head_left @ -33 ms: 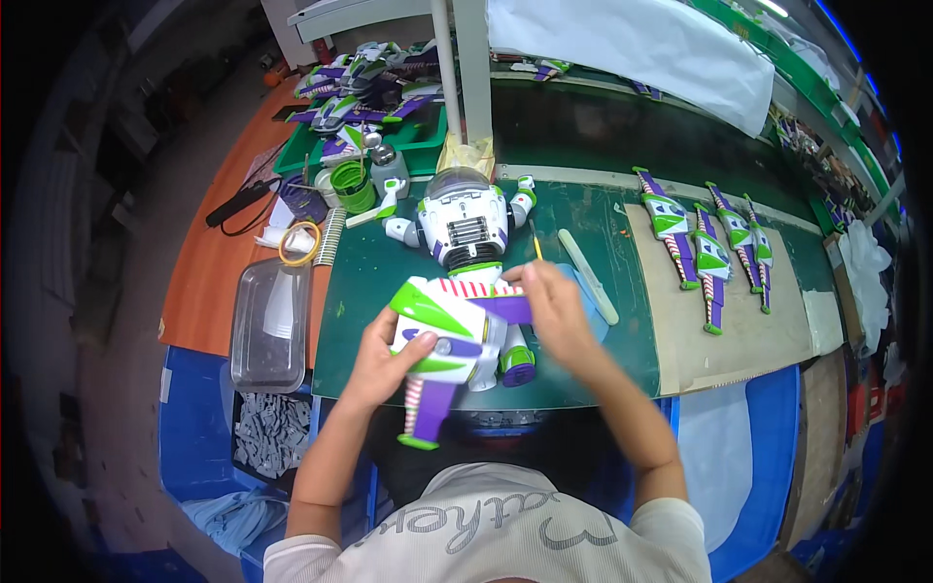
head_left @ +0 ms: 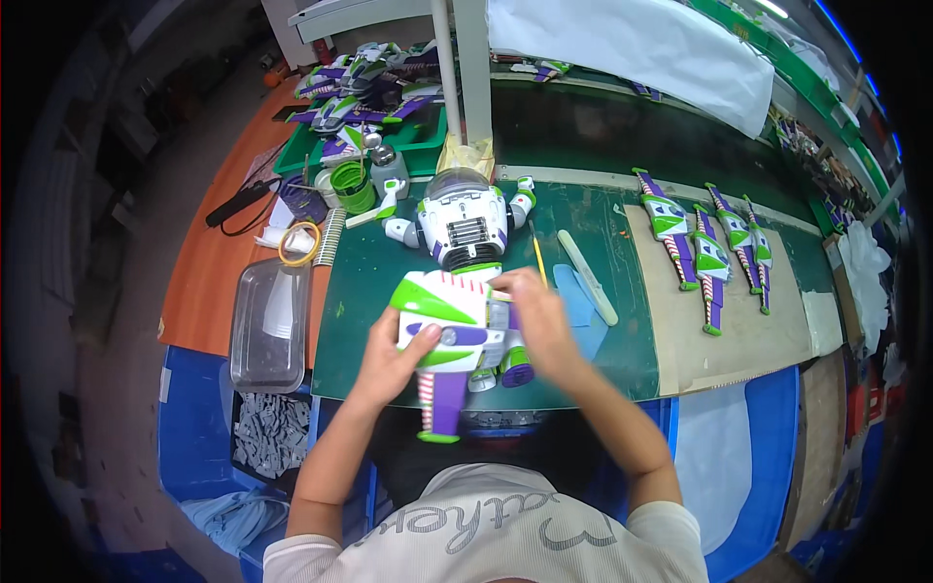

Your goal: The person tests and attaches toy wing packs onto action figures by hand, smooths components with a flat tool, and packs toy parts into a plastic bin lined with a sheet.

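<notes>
My left hand (head_left: pixel 387 355) grips a toy wing pack (head_left: pixel 442 316) in white, green and purple, its thumb pressed on the front. One purple wing (head_left: pixel 445 403) with red and white stripes points down toward me. My right hand (head_left: pixel 539 316) is closed at the pack's right side, fingers around the other wing, which it partly covers; motion blurs this hand. Behind the pack a white toy space figure (head_left: pixel 466 219) with a clear dome lies on the green mat (head_left: pixel 369 291). The pack hides the figure's middle; a green and purple foot (head_left: pixel 516 367) shows beside it.
Right of the figure lie a thin yellow-handled brush (head_left: pixel 538 255), a blue cloth (head_left: pixel 578 316) and a pale flat tool (head_left: pixel 588 277). Several wing packs (head_left: pixel 712 257) rest on cardboard (head_left: pixel 777 335). Paint pots (head_left: pixel 352 185), a clear tray (head_left: pixel 269 360) and a full green crate (head_left: pixel 423 155) stand left.
My right hand has moved left, closer against the wing pack, and covers more of its right wing. The pack has turned slightly, its lower wing swinging to the right.
</notes>
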`<state>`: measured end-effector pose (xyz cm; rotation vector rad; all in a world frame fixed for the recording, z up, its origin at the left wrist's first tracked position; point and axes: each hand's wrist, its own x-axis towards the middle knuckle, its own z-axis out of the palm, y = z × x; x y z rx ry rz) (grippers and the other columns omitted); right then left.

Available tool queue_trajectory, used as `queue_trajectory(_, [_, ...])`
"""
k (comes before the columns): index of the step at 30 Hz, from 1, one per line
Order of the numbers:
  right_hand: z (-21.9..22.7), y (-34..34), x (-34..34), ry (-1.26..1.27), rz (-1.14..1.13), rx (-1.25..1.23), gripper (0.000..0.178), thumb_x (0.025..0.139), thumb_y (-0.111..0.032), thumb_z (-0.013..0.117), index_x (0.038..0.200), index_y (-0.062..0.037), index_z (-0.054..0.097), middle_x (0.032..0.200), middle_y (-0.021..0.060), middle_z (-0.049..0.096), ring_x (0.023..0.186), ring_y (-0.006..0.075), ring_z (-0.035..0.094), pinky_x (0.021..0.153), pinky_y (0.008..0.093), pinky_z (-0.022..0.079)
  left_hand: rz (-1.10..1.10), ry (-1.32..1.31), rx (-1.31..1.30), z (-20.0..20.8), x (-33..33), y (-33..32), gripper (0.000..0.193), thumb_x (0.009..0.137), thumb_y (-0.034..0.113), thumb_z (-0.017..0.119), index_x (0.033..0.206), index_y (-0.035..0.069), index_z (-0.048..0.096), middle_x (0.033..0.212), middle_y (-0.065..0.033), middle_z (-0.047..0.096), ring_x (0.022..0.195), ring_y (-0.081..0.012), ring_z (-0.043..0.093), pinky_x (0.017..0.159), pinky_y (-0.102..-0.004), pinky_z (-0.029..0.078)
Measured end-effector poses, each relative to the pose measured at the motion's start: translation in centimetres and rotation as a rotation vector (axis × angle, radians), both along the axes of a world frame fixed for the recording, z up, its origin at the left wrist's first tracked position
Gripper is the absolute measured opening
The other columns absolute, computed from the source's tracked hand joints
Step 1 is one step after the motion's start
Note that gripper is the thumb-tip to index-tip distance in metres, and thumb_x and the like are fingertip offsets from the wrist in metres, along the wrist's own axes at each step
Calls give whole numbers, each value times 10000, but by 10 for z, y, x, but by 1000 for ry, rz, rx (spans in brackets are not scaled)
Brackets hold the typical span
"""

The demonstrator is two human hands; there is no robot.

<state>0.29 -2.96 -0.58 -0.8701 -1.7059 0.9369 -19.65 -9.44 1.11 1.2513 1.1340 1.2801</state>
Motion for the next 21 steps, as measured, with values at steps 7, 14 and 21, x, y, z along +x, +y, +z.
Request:
queue_trajectory(7, [22, -20, -16, 357, -162, 10, 541, 940, -173, 371, 1391, 17, 143, 1382, 215, 300, 1242, 291, 359, 1043, 405, 262, 120, -236, 133, 10, 5, 10, 376, 887, 162, 581, 1187, -17, 443, 1091, -117, 571, 973, -161, 573, 835, -309, 478])
queue_trajectory(14, [-11, -69, -37, 685, -225, -21, 631, 945, -348, 381, 1399, -7, 104, 1373, 219, 293, 1221, 346, 404, 1023, 422, 295, 370, -776, 150, -8, 42, 0, 380, 969, 263, 409, 1272, 37, 372, 1226, -117, 504, 1114, -216, 529, 932, -379, 452])
queue_trajectory(21, [11, -41, -31, 410, -21, -80, 785, 914, -564, 315, 1399, 19, 115, 1371, 240, 283, 1228, 280, 365, 1032, 402, 258, 76, -659, -43, -20, 38, -5, 400, 925, 138, 511, 1267, 3, 354, 1192, -128, 516, 1088, -192, 528, 914, -341, 454])
